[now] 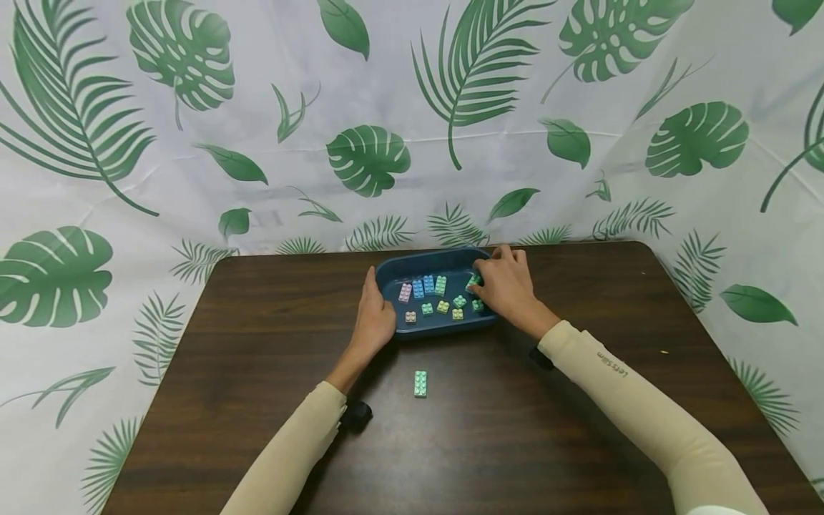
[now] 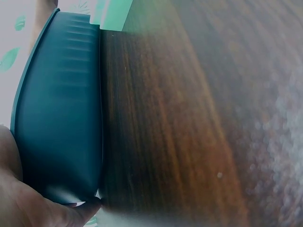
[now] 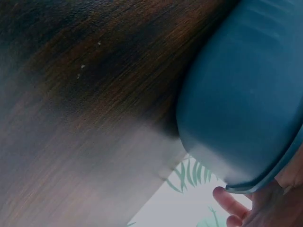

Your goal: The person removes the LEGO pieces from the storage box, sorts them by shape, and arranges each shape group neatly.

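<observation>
A dark blue tray (image 1: pixel 444 330) with several toy bricks inside stands at the back of the table. My left hand (image 1: pixel 375 315) lies along its left end, fingers straight against the outer wall. In the left wrist view, the thumb (image 2: pixel 85 210) is at the tray's lower corner. My right hand (image 1: pixel 511 286) reaches over the right rim, thumb and forefinger around a green brick (image 1: pixel 472 282) inside; the other fingers stay outside the rim. Pink (image 1: pixel 405 292), blue (image 1: pixel 428 284), light green (image 1: pixel 440 285) and yellow (image 1: pixel 443 307) bricks lie in the tray.
One long light green brick (image 1: pixel 420 384) lies on the dark wooden table (image 1: pixel 515 436) in front of the tray. A white cloth (image 1: pixel 277 207) with a leaf print hangs behind the table and along its sides.
</observation>
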Available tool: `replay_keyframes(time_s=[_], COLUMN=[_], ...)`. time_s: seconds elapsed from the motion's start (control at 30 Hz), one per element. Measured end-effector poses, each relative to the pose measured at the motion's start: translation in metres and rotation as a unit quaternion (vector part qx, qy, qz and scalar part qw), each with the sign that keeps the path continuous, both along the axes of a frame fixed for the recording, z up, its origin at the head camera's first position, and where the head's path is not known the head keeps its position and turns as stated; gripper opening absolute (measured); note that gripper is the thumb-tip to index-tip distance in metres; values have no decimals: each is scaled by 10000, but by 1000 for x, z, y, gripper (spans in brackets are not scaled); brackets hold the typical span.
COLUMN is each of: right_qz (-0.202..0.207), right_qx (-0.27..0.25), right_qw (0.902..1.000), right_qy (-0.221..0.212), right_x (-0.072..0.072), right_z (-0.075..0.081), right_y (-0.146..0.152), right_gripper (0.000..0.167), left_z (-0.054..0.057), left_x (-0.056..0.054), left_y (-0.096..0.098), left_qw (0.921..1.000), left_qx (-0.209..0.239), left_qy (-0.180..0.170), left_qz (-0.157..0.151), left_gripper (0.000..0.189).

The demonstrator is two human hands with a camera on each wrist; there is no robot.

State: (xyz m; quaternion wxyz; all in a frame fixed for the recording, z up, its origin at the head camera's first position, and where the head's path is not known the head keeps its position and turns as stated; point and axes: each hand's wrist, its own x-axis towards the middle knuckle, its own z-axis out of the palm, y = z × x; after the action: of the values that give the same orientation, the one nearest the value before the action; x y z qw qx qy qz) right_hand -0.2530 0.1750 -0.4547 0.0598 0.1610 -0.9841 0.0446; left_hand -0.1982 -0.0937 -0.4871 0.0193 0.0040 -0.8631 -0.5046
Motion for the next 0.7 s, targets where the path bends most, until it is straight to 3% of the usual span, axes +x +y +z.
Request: replay_keyframes(time_s=[0.4,0.7], right_qz=[42,213], right_qx=[-45,-75], right_qw=[9999,9997], right_qy=[-134,56], right_x=[1,-2], right_z=[0,-2], right_y=[0,-1], right_gripper=[40,38], left_z=[2,2], left_x=[2,0], left_y=[1,0], left_qw=[10000,9999], left_qx=[29,-26], left_qy=[-42,-96], left_qz=[-20,-15], left_gripper=[75,74])
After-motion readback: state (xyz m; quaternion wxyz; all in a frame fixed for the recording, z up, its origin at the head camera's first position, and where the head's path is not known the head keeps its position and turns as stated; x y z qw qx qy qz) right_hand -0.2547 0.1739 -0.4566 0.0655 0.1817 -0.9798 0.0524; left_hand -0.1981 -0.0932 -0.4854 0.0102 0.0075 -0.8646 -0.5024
